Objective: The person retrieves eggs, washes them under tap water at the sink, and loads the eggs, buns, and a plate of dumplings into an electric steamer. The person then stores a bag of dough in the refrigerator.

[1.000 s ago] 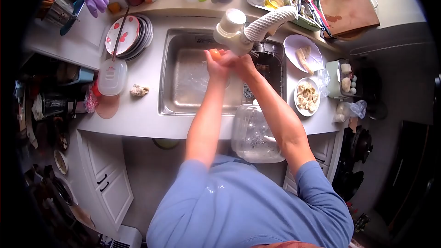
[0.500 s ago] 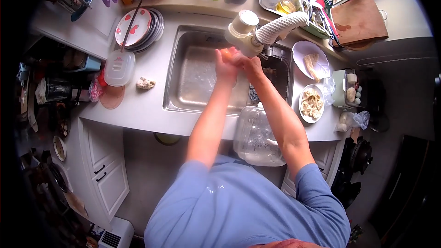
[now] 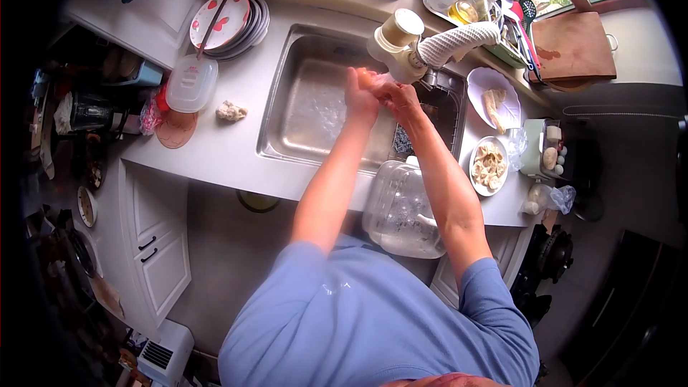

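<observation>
My left hand [image 3: 362, 100] and my right hand [image 3: 399, 97] are together under the faucet [image 3: 401, 50], over the metal sink [image 3: 290, 118]. A small, shiny orange-red patch shows at the fingers of my left hand; I cannot make out what it is. The fingers of my right hand are curled and meet those of the left. Below my right forearm, a clear plastic container [image 3: 394, 218] with water drops on it juts over the counter's front edge. Water wets the sink bottom.
Stacked plates [image 3: 215, 25], a lidded plastic box [image 3: 192, 84] and a pale lump [image 3: 231, 110] stand left. Right of the sink are a lilac bowl [image 3: 476, 89] and a plate of dumplings [image 3: 489, 166]. A cutting board [image 3: 573, 43] leans behind.
The view has shifted a little, so the counter and sink appear slightly moved. Both hands stay together under the faucet, and the fingers have turned slightly.
</observation>
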`<state>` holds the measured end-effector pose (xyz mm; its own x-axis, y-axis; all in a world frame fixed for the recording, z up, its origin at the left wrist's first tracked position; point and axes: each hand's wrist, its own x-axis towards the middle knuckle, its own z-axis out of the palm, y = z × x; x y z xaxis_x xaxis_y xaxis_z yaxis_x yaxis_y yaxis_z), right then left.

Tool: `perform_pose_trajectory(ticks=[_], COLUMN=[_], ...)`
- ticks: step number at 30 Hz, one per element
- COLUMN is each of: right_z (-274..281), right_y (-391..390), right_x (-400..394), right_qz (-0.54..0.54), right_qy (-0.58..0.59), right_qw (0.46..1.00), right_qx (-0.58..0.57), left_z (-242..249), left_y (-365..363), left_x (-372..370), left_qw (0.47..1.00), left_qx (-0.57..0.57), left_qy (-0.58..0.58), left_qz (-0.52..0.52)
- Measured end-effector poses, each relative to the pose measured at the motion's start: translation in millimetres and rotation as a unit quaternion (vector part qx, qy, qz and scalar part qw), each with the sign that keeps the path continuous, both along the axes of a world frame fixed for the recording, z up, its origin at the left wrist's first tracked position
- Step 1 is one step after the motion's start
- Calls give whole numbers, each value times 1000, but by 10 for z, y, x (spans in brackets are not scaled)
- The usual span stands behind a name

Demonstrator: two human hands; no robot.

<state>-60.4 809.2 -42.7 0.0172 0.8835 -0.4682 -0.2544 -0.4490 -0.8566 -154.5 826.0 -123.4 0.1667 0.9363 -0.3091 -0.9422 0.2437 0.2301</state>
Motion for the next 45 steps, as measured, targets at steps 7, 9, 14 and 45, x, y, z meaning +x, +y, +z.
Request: perform_pose_trajectory(ticks=[7, 9, 14, 45], right_z=[-191, -261, 141, 137], right_y=[73, 100, 64, -158], right_x=[9, 37, -202, 66], right_qz=[2, 24, -7, 83], right_qy=[28, 39, -5, -290], right_qw=[999, 998, 1000, 940], right_qx=[31, 40, 13, 161], left_z=[36, 42, 32, -159], left_y=[12, 2, 20, 128], left_x=[-13, -17, -93, 201], left_qw=[988, 976, 993, 991], left_qx=[42, 67, 12, -118], left_qy=[144, 205, 113, -67], left_qz=[37, 42, 13, -3])
